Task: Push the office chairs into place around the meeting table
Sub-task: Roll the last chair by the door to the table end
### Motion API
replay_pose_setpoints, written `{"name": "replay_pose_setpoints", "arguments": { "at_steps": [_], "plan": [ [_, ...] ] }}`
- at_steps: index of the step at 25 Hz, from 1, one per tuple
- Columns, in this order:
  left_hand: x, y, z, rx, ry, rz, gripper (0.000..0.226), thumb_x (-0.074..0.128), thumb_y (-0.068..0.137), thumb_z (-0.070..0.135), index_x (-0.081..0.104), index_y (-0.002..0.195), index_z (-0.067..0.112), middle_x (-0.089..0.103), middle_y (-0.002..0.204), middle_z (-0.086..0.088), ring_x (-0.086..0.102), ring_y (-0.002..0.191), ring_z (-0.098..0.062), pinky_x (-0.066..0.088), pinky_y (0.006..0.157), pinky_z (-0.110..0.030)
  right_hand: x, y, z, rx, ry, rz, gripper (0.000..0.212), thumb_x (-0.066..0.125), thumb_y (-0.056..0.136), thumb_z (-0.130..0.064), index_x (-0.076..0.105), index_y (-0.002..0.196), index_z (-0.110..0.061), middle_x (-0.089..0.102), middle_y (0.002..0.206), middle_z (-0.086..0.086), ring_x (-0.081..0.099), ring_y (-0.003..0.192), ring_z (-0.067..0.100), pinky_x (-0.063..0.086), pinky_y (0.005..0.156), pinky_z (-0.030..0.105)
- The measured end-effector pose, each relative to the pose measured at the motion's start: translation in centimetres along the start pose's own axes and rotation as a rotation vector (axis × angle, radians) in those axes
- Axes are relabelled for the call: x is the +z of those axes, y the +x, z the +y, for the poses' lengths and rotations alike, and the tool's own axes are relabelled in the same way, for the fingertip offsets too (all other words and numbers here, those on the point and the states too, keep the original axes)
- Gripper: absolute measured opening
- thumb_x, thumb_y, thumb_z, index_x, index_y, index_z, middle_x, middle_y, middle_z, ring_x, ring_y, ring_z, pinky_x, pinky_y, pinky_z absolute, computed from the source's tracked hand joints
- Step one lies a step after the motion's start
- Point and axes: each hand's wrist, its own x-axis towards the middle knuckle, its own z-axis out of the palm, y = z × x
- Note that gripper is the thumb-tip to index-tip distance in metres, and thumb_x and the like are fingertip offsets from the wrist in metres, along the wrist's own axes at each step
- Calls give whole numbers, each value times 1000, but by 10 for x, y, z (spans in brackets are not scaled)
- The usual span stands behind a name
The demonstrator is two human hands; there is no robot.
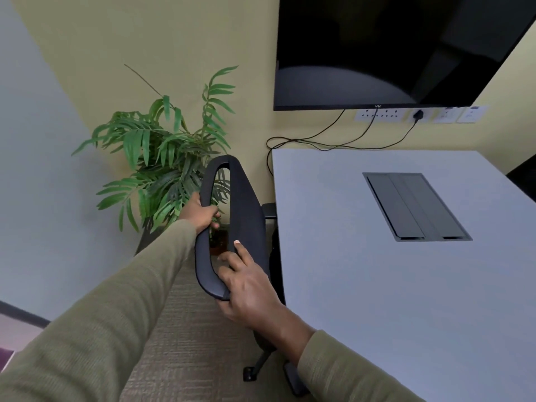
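Note:
A black office chair (248, 204) stands at the left edge of the pale grey meeting table (377, 285), seen from above by its backrest top with a handle slot. My left hand (201, 213) grips the far part of the backrest's rim. My right hand (246, 282) holds the near end of the rim, with fingers reaching through the slot. The seat is hidden under the table edge; an armrest (269, 209) touches the table's side, and the wheeled base (261, 364) shows below my right wrist.
A potted green plant (162, 161) stands in the corner just behind the chair. A dark wall screen (391, 50) hangs above the table, with sockets (417, 114) and loose cables (333, 140) below it. A cable hatch (414, 207) is set in the tabletop. The floor is carpeted.

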Motion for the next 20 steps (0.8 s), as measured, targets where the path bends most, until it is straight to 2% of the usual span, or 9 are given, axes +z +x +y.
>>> {"name": "replay_pose_setpoints", "arguments": {
  "at_steps": [3, 7, 10, 15, 18, 20],
  "plan": [
    [15, -5, 13, 7, 69, 22, 29, 55, 89, 12, 49, 117, 16, 72, 94, -11, 68, 64, -28, 54, 57, -30, 0, -2, 20, 26, 43, -16, 51, 51, 81, -40, 63, 121, -11, 49, 136, 3, 37, 142, 34, 32, 115, 51],
    [14, -2, 15, 14, 232, 50, 32, 57, 82, 26, 48, 112, 21, 70, 94, -10, 72, 74, -32, 59, 80, -46, -5, 1, 25, 28, 79, -28, 48, 54, 83, -40, 62, 121, -11, 49, 136, 1, 37, 142, 33, 33, 115, 51],
    [14, 0, 14, 12, 269, 53, 34, 57, 81, 30, 48, 112, 21, 70, 96, -12, 71, 80, -34, 58, 83, -47, -3, 0, 24, 34, 80, -22, 50, 55, 84, -41, 61, 125, -12, 47, 139, 0, 35, 143, 31, 33, 115, 52],
    [15, 3, 19, 52, 391, 70, 37, 56, 91, 31, 46, 121, 12, 65, 109, -16, 64, 97, -37, 47, 80, -37, -6, 4, 19, 67, 50, -11, 48, 52, 86, -40, 56, 126, -14, 43, 146, 1, 33, 144, 32, 37, 111, 53],
    [15, 5, 19, 118, 446, 105, 43, 56, 91, 34, 46, 123, 7, 59, 119, -19, 60, 107, -40, 47, 86, -42, -11, 1, 11, 99, 66, 10, 43, 49, 85, -35, 48, 125, -19, 34, 156, 1, 28, 148, 31, 38, 111, 53],
    [15, 5, 21, 211, 518, 141, 51, 58, 89, 35, 45, 128, 4, 53, 128, -23, 56, 112, -42, 48, 91, -47, -16, -2, 6, 137, 102, 45, 48, 54, 85, -31, 44, 131, -22, 25, 163, -1, 24, 150, 28, 35, 115, 50]
  ]
}}
